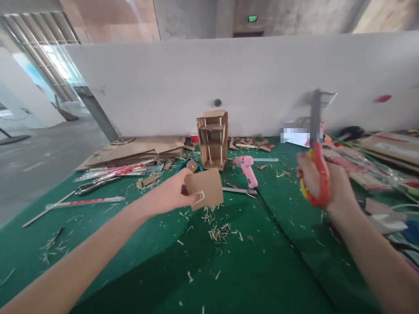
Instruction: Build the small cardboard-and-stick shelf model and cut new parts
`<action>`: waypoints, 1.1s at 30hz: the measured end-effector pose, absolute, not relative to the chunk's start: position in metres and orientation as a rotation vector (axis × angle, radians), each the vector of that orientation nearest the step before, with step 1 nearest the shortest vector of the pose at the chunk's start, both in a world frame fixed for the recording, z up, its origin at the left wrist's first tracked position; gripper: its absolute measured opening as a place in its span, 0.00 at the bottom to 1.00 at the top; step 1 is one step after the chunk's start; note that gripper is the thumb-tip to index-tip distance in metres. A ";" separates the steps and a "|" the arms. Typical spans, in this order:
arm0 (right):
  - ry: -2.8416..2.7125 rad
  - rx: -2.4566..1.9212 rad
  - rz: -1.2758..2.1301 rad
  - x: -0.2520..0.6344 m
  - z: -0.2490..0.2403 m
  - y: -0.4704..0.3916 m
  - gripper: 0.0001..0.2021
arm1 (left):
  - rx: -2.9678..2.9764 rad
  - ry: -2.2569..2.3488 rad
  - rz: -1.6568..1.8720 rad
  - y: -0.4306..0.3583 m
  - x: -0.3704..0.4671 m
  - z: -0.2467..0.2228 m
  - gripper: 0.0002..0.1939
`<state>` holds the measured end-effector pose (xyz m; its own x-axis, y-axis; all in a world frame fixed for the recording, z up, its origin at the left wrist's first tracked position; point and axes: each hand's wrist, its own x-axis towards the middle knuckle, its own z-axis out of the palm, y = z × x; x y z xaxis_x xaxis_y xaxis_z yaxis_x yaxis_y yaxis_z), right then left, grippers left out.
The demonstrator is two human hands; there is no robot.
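My left hand (186,189) grips a small piece of cardboard (209,185) above the middle of the table, thumb pressed on its near face. Raised at the right, my right hand (310,174) holds scissors (320,179) with red and yellow handles. Their blades point upward and are smeared by motion. Behind the cardboard piece stands an upright cardboard shelf model (212,139) with several levels and thin stick posts. A pink glue gun (248,170) rests on the table between my hands, its black cord running toward me. A flat metal strip (239,190) lies just beside it.
Wood shavings (220,233) are scattered over the green table (262,270). Flat cardboard sheets (140,150) and wrapped sticks (111,172) lie at the left. Packets and cardboard (360,165) crowd the right side. A white partition (147,87) borders the far edge.
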<state>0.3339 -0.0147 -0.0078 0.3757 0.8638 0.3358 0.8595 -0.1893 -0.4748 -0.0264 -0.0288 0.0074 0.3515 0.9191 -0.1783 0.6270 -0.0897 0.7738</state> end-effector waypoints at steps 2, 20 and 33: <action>-1.525 -2.208 0.122 0.337 -0.009 -0.004 0.28 | 1.863 1.410 0.363 -0.039 -0.022 -0.003 0.28; -2.337 -2.184 0.076 0.290 0.009 -0.045 0.17 | 2.619 0.931 0.100 -0.037 -0.024 -0.015 0.28; -2.510 -1.701 -0.105 0.210 -0.022 0.016 0.14 | 2.695 1.212 0.352 -0.043 -0.014 -0.053 0.25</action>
<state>0.2101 0.0155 -0.0221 -0.3675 0.9212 0.1276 0.9287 0.3709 -0.0033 -0.0143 -0.0432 -0.0526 0.6425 0.7523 0.1458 0.7132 -0.6567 0.2452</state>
